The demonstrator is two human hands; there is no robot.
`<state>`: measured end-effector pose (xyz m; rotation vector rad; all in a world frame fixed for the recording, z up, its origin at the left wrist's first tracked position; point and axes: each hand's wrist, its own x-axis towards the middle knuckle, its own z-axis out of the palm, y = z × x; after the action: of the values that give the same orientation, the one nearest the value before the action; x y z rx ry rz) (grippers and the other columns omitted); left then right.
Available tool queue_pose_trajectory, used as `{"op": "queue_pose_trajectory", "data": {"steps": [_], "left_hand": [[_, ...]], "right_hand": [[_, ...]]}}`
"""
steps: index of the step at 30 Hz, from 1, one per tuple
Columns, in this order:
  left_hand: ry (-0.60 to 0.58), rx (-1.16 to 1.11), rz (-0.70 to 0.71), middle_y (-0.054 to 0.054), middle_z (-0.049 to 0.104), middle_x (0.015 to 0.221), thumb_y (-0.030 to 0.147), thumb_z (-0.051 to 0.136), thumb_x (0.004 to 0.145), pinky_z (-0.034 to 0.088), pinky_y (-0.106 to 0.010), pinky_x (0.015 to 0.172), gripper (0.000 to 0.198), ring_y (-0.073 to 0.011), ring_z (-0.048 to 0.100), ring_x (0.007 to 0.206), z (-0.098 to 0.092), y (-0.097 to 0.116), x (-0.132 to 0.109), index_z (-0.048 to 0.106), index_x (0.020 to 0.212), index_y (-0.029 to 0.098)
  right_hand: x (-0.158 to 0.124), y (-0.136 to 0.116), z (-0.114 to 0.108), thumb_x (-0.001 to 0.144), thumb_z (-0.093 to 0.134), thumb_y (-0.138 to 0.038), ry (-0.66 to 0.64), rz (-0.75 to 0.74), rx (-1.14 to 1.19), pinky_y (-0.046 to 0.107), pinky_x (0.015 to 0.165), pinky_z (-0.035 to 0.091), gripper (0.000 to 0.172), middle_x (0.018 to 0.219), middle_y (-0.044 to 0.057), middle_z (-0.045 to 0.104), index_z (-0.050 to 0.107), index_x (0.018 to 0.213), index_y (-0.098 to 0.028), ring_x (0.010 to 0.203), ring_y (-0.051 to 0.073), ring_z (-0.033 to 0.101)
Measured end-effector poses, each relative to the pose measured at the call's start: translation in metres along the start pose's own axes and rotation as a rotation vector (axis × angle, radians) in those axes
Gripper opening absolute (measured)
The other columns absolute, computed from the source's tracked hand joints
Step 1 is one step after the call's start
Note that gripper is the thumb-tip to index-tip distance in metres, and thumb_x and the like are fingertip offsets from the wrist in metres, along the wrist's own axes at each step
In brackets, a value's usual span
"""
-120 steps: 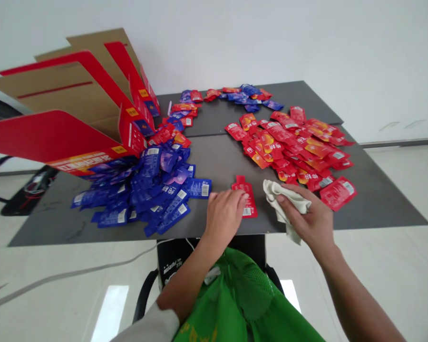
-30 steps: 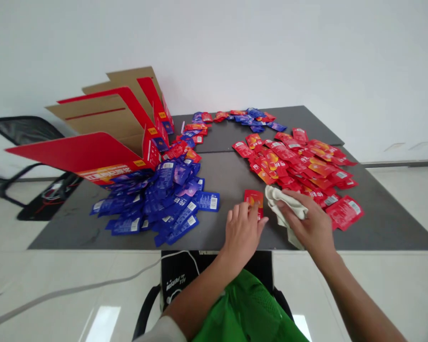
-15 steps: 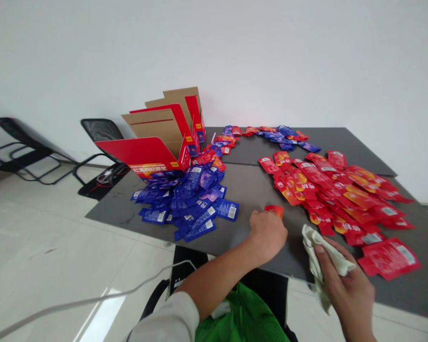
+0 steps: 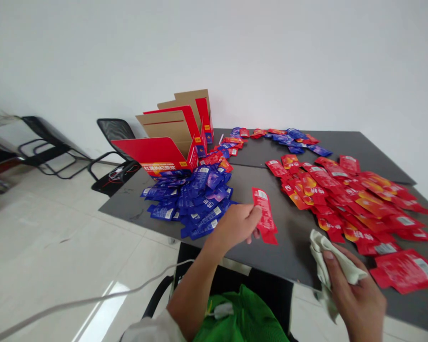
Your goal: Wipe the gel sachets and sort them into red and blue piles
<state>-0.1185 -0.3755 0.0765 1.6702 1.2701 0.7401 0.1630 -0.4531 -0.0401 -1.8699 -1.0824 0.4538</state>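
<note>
My left hand pinches one red pouch by its left side, above the middle of the table near the front edge; the pouch's barcode end points away from me. In my right hand is a crumpled pale cloth, gripped between thumb and fingers at the front edge. A large heap of red pouches spreads over the right side of the table. One larger-looking red pouch lies just right of my right hand. Left of my left hand is a heap of blue pouches.
Open red cartons with raised flaps stand in a row at the table's left. Mixed red and blue pouches lie along the back of the dark table. Black chairs stand by the wall, and a cable runs at lower left.
My left hand has turned and shifted left, raising the red pouch so its barcode side shows. My right hand still holds the cloth. The whole view has swung slightly left.
</note>
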Motion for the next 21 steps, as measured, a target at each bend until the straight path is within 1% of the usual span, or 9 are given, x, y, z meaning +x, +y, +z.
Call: {"op": "queue_pose_trajectory", "data": {"steps": [3, 6, 8, 11, 13, 16, 19, 21], "left_hand": [[0.19, -0.234, -0.024, 0.0, 0.066, 0.057, 0.051, 0.046, 0.104, 0.038, -0.021, 0.043, 0.048, -0.0109, 0.055, 0.039, -0.033, -0.007, -0.018, 0.059, 0.069, 0.02], [0.389, -0.371, -0.034, 0.003, 0.058, 0.049, 0.062, 0.057, 0.097, 0.034, -0.02, 0.039, 0.051, -0.0102, 0.05, 0.036, -0.056, -0.02, -0.026, 0.057, 0.067, 0.021], [0.494, -0.431, -0.035, 0.003, 0.057, 0.048, 0.065, 0.061, 0.094, 0.031, -0.02, 0.038, 0.053, -0.0094, 0.047, 0.034, -0.064, -0.031, -0.027, 0.057, 0.065, 0.021], [0.572, -0.468, -0.026, 0.001, 0.06, 0.049, 0.064, 0.062, 0.094, 0.03, -0.02, 0.037, 0.054, -0.0086, 0.046, 0.033, -0.069, -0.045, -0.026, 0.057, 0.064, 0.02], [0.576, -0.474, -0.031, 0.001, 0.062, 0.05, 0.063, 0.063, 0.093, 0.031, -0.02, 0.038, 0.054, -0.0085, 0.047, 0.033, -0.068, -0.05, -0.026, 0.057, 0.062, 0.02], [0.528, -0.488, -0.053, -0.001, 0.064, 0.053, 0.062, 0.065, 0.093, 0.035, -0.02, 0.039, 0.053, -0.0088, 0.049, 0.035, -0.063, -0.053, -0.029, 0.058, 0.063, 0.019], [0.417, -0.492, -0.068, -0.001, 0.063, 0.051, 0.062, 0.066, 0.093, 0.037, -0.02, 0.041, 0.052, -0.0096, 0.052, 0.038, -0.054, -0.048, -0.029, 0.06, 0.064, 0.019], [0.307, -0.476, -0.07, -0.001, 0.062, 0.05, 0.062, 0.066, 0.092, 0.038, -0.02, 0.042, 0.052, -0.0099, 0.053, 0.04, -0.044, -0.041, -0.024, 0.061, 0.065, 0.019]], "right_hand": [[0.001, 0.001, -0.002, 0.078, 0.064, -0.09, 0.004, -0.008, -0.031, 0.051, 0.089, 0.059, 0.082, 0.105, 0.012, 0.081, 0.079, 0.125, -0.025, 0.109, 0.044, 0.075], [0.001, 0.001, -0.003, 0.078, 0.064, -0.09, 0.013, -0.025, -0.037, 0.053, 0.089, 0.059, 0.079, 0.107, 0.012, 0.081, 0.079, 0.123, -0.027, 0.11, 0.045, 0.075], [0.002, 0.001, -0.003, 0.076, 0.063, -0.091, 0.003, -0.016, -0.044, 0.055, 0.09, 0.059, 0.08, 0.108, 0.012, 0.082, 0.079, 0.121, -0.027, 0.111, 0.047, 0.075], [0.004, 0.0, -0.003, 0.075, 0.063, -0.092, -0.01, -0.01, -0.048, 0.058, 0.09, 0.06, 0.08, 0.106, 0.012, 0.082, 0.08, 0.119, -0.027, 0.111, 0.048, 0.075], [0.005, 0.001, -0.003, 0.077, 0.064, -0.089, -0.006, -0.038, -0.042, 0.056, 0.088, 0.062, 0.077, 0.105, 0.012, 0.082, 0.08, 0.119, -0.027, 0.11, 0.047, 0.075], [0.005, 0.003, -0.001, 0.079, 0.065, -0.086, 0.008, -0.077, -0.019, 0.051, 0.08, 0.064, 0.075, 0.103, 0.011, 0.083, 0.081, 0.119, -0.024, 0.104, 0.044, 0.078], [0.005, 0.006, 0.001, 0.08, 0.067, -0.083, 0.017, -0.106, 0.002, 0.043, 0.073, 0.064, 0.073, 0.102, 0.01, 0.083, 0.081, 0.119, -0.023, 0.095, 0.039, 0.08], [0.004, 0.008, 0.002, 0.082, 0.069, -0.08, 0.004, -0.142, 0.014, 0.039, 0.075, 0.065, 0.069, 0.104, 0.009, 0.083, 0.082, 0.118, -0.023, 0.095, 0.036, 0.08]]}}
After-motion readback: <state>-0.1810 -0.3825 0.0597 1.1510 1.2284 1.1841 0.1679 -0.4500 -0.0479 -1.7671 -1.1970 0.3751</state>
